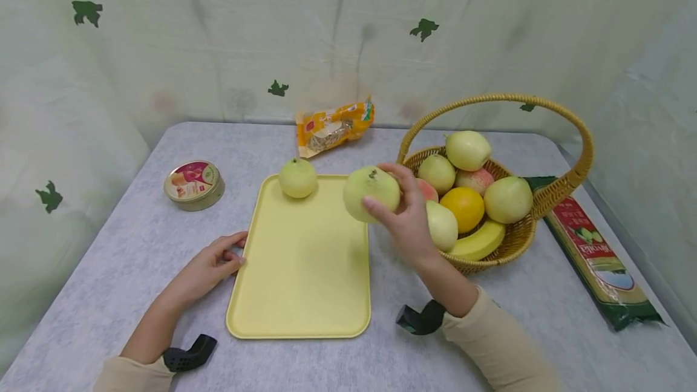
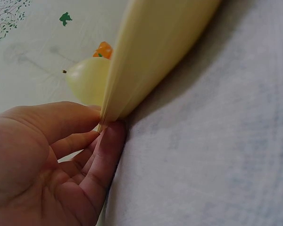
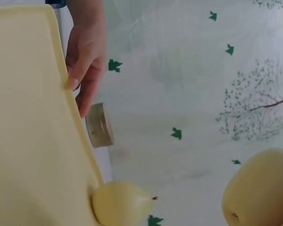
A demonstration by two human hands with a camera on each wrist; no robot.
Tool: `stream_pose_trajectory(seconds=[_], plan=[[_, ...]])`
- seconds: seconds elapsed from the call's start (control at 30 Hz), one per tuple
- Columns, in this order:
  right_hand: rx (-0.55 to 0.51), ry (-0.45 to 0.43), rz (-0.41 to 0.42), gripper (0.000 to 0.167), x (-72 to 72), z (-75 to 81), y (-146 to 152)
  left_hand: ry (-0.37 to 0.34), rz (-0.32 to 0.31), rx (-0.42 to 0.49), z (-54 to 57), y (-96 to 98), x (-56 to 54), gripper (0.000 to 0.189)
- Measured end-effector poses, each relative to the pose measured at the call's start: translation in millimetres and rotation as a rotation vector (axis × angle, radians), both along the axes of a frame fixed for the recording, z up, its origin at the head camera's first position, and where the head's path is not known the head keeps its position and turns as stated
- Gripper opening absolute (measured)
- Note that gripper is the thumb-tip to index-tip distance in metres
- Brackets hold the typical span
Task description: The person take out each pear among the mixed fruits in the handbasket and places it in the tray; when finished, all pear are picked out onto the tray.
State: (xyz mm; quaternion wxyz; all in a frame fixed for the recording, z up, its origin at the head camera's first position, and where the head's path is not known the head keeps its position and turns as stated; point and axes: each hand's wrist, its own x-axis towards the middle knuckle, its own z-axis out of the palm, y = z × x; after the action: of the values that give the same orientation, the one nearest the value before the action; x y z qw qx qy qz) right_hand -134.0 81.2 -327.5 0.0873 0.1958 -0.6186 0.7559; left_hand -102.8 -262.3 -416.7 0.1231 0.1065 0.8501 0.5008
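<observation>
My right hand grips a pale green pear, thumb on the near side and fingers behind, above the tray's right edge. In the right wrist view the held pear shows at the lower right. My left hand pinches the left rim of the yellow tray; in the left wrist view thumb and fingers lie on either side of that rim. A second pear sits upright in the tray's far left corner.
Right of the tray stands a wicker basket with a tall handle, holding pears, peaches, a yellow-orange fruit and a banana. A round tin lies left. An orange snack bag is at the back, a green-and-red packet far right.
</observation>
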Motion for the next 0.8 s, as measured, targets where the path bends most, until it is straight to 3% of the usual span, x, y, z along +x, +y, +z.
stream_pose_trajectory(seconds=[0.13,0.27,0.53,0.8], plan=[[0.013,-0.097,0.009,0.051,-19.5,-11.6,-26.4,0.015,-0.009,0.006,-0.7,0.6,-1.3,0.053],[0.065,-0.18,-0.038,0.052,-38.3,-24.8,-43.4,0.043,-0.013,-0.001,-1.1,0.1,-1.9,0.052],[0.228,-0.293,-0.128,0.052,-55.0,-34.4,-58.9,0.046,-0.008,-0.013,-2.0,-1.8,-1.7,0.052],[0.304,-0.304,-0.169,0.057,-88.1,-82.6,-59.5,0.01,-0.001,-0.009,-0.1,-0.2,-0.7,0.054]])
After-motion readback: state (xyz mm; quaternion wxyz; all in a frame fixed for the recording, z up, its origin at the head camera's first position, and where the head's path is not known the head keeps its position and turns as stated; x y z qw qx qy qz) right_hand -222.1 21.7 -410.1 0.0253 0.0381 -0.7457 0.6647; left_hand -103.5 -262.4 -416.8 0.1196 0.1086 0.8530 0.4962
